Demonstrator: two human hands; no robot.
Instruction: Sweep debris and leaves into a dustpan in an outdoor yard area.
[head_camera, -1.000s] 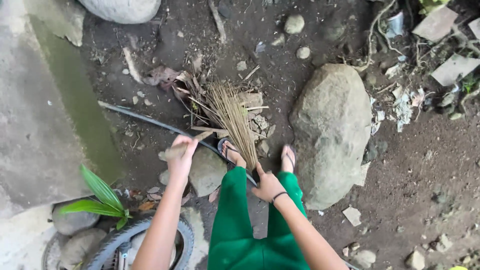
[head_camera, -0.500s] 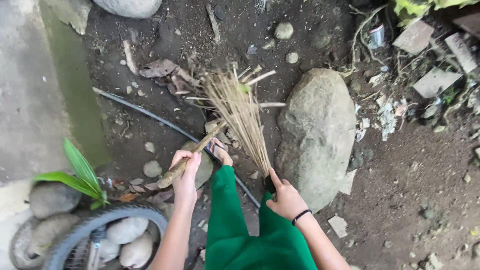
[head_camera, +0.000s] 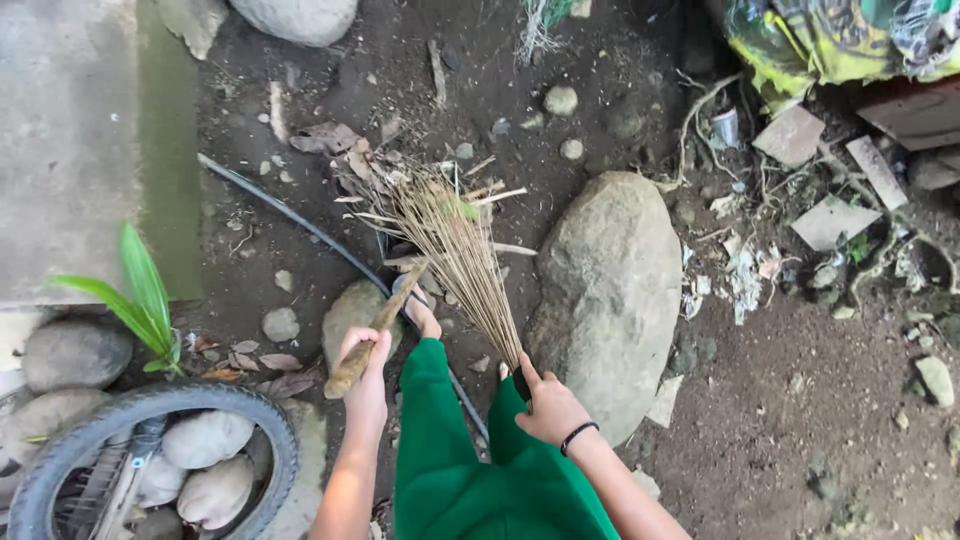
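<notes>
While hands grip broom (head_camera: 455, 260), boulder (head_camera: 610, 295) crowds right.

Green trousers (head_camera: 440, 450), tan broom (head_camera: 460, 255)

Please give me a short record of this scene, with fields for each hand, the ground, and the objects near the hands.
left hand: closed around a wooden stick, which slants up toward the litter pile
right hand: grips the base of a stick broom; dark band on the wrist
broom tips: spread over dry leaves and twigs
ground: dark bare soil with pebbles
large rock: beside the right hand
black hose: runs diagonally across the soil
tyre: lower left, stones inside it
clothing: green trousers
</notes>
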